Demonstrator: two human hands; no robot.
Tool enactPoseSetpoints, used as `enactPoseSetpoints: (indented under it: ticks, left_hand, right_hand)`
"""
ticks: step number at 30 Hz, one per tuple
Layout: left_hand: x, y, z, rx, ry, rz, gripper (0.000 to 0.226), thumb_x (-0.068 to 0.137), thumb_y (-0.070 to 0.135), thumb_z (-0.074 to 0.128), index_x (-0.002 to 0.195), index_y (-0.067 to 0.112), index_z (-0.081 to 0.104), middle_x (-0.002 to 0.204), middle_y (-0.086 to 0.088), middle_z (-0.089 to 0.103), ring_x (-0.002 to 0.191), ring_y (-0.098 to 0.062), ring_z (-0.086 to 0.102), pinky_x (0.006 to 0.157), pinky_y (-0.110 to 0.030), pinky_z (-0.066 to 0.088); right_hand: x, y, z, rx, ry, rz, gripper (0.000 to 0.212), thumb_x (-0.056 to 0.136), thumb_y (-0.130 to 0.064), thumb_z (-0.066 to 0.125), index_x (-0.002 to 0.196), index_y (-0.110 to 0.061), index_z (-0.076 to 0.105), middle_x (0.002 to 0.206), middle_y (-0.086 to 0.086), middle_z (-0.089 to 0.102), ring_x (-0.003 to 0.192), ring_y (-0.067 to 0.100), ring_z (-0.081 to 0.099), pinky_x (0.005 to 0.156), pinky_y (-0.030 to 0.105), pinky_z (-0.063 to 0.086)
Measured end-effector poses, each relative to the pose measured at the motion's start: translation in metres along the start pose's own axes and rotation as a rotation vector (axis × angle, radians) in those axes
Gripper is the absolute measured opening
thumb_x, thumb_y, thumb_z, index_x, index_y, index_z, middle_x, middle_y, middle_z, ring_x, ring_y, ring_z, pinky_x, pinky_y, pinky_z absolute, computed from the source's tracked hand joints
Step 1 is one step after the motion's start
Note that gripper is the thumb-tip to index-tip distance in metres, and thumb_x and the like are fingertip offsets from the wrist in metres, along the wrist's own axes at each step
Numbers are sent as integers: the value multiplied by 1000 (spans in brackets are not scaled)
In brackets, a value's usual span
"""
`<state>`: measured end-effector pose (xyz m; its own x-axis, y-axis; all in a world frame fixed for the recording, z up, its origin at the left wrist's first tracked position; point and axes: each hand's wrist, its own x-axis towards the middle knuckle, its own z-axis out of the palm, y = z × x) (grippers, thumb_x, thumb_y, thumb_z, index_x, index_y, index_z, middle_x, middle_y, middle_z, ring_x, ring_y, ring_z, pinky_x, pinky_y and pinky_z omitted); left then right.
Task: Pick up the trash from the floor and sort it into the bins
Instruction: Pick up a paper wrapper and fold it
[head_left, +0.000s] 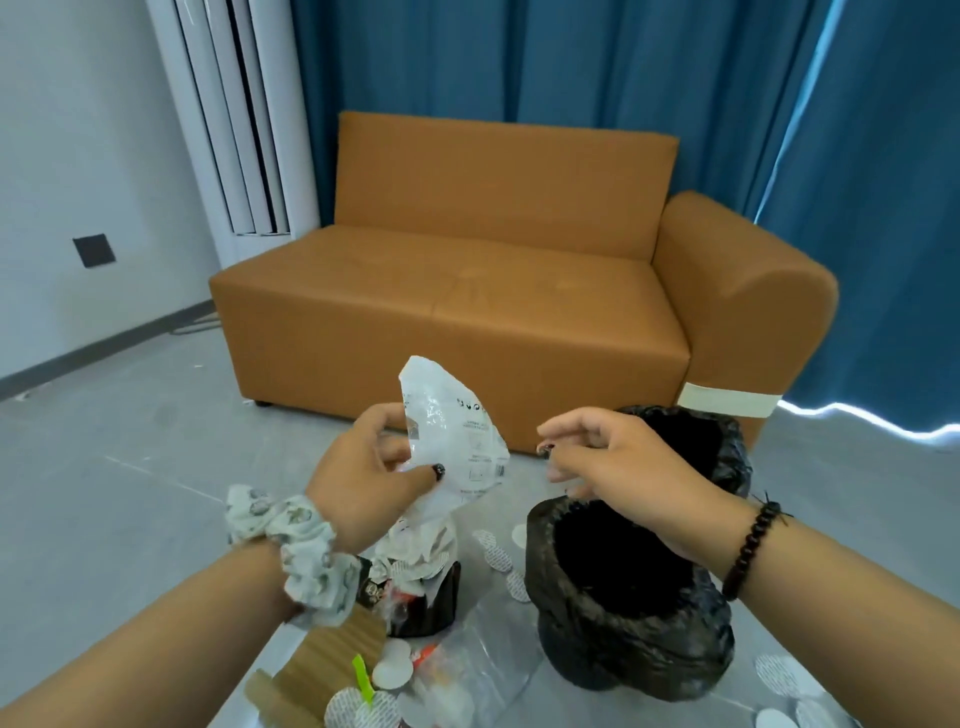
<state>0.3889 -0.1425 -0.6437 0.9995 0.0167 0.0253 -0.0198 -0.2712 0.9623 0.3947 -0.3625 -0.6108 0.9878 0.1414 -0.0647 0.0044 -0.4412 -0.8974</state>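
My left hand (371, 478) pinches a crumpled white plastic wrapper (449, 439) and holds it up above the floor. My right hand (618, 462) hovers to the right of the wrapper with loosely curled fingers and holds nothing; it is above the near bin. Three bins lined with black bags stand on the floor: a near one (623, 603) with a dark open mouth, a far one (727, 452) behind my right hand, and a small one (423, 587) stuffed with trash under my left wrist.
Loose trash lies at the bottom: corrugated cardboard (322, 670), a clear plastic bag (467, 670), several white round pads (392, 670) and a green scrap (362, 678). An orange sofa (467, 291) stands behind the bins, blue curtains (571, 67) beyond it.
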Motion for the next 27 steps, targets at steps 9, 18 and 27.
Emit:
enactPoseSetpoints:
  ticks: [9, 18, 27]
  left_hand:
    - [-15, 8, 38, 556, -58, 687, 43, 83, 31, 54, 126, 32, 56, 123, 18, 61, 113, 4, 53, 94, -11, 40]
    - [-23, 8, 45, 426, -206, 708, 37, 84, 41, 58, 119, 36, 63, 117, 27, 62, 110, 10, 56, 90, -12, 45]
    - [-3, 14, 30, 88, -49, 184, 41, 68, 39, 65, 108, 33, 60, 109, 18, 65, 101, 1, 61, 83, -19, 51]
  right_hand:
    - [-12, -15, 10, 407, -56, -10, 32, 84, -31, 68, 114, -26, 60, 113, -3, 66, 101, 18, 66, 86, 41, 57]
    - [-3, 12, -15, 186, 126, -2, 27, 91, -2, 49, 86, -16, 72, 77, 7, 73, 67, 16, 67, 62, 29, 59]
    - [-6, 22, -18, 119, 47, -266, 36, 91, 1, 52, 102, -29, 69, 73, -2, 69, 59, 13, 61, 55, 26, 55]
